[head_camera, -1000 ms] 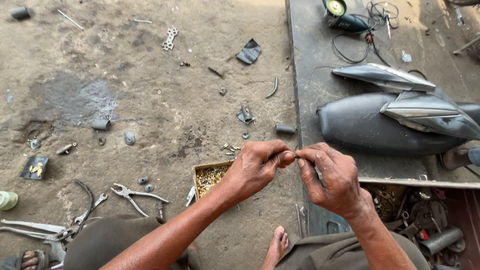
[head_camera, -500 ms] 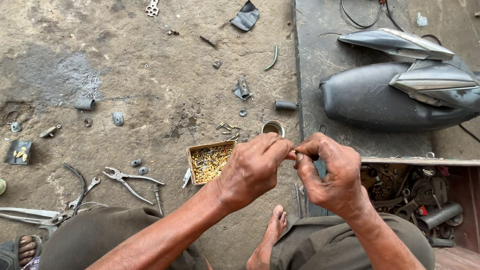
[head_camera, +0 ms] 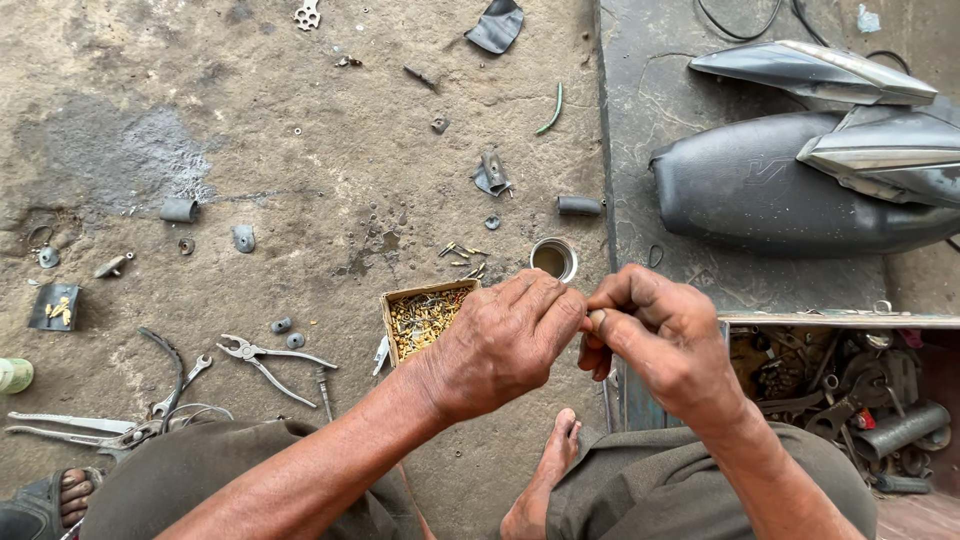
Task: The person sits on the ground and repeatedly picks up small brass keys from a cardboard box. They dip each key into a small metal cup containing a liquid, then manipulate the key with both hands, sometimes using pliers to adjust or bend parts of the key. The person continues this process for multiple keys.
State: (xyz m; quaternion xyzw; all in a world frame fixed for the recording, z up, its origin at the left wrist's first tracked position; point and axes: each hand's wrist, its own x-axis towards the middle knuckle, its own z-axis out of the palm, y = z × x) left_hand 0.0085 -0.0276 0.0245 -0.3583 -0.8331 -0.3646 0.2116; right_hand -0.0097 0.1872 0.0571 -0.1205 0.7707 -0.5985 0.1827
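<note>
The dirt floor (head_camera: 300, 180) took up most of the view, and to the right of it lay a dark slab (head_camera: 660, 90) with a black seat (head_camera: 760, 195) and grey panels (head_camera: 810, 72) on it. Below these stood an open toolbox (head_camera: 850, 385) full of rusty metal parts. On the floor, near the person's knee, lay pliers (head_camera: 265, 360) and other hand tools, with bolts and scraps scattered about. Just beyond the hands sat a small cardboard box (head_camera: 425, 318) of brass-coloured bits, with a small round tin (head_camera: 553, 258) close behind it. The left hand (head_camera: 505, 340) and the right hand (head_camera: 660, 345) met above a bare foot (head_camera: 545, 480), fingertips touching. Between them was a small pale piece (head_camera: 596, 320), mostly hidden, so its kind could not be told. The likely trouble was a slip: the piece was tiny and held only at the fingertips, and if it dropped it would probably land among the litter on the floor and be hard to find again. The right hand's grip was closed, thumb and forefinger pinched on the piece. The left hand's grip was also drawn together, its fingers curled tight against the same spot, though whether it truly held the piece or only steadied it could not be told.
</note>
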